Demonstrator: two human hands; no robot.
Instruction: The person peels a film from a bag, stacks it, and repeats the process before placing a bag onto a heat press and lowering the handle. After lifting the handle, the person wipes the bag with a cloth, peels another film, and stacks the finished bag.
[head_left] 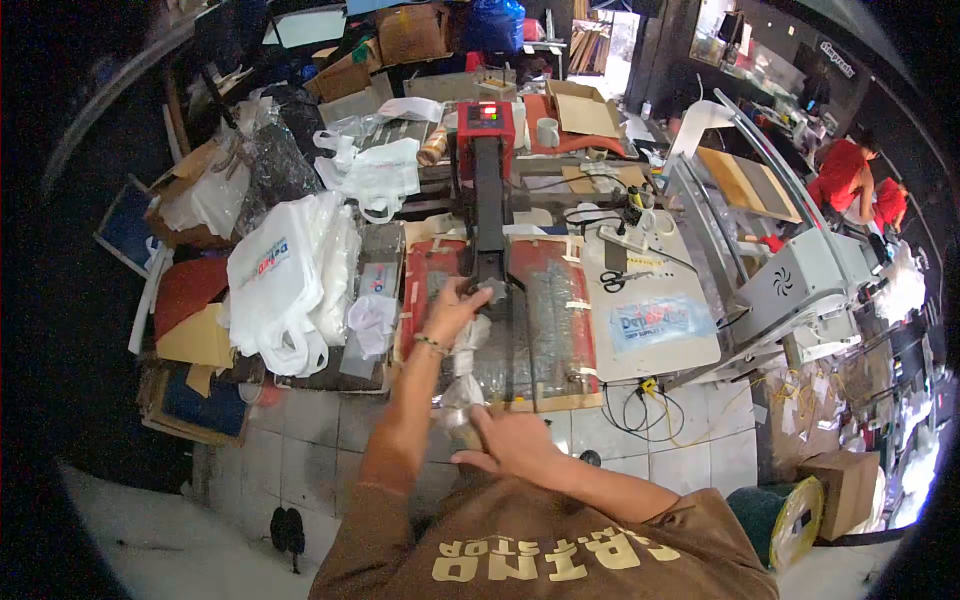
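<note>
My left hand (456, 312) reaches up the middle, its fingers closed at the front of the dark arm of a red heat press (487, 200); what they grip is too small to tell. Below it, a crumpled whitish plastic piece (463, 385) hangs over the press's front edge. My right hand (510, 445) is at the lower end of that plastic, thumb apart from the fingers; whether it grips the plastic is unclear. Left of the press lies a stack of white printed bags (280, 270). A clear printed sheet (655, 322) lies on the pale board to the right.
Black scissors (613, 281) and a power strip (624, 238) are on the right board. Farther right stands a grey machine (790, 280) with a metal frame. A person in red (840, 180) is at the far right. Cables (645, 410) hang below the table.
</note>
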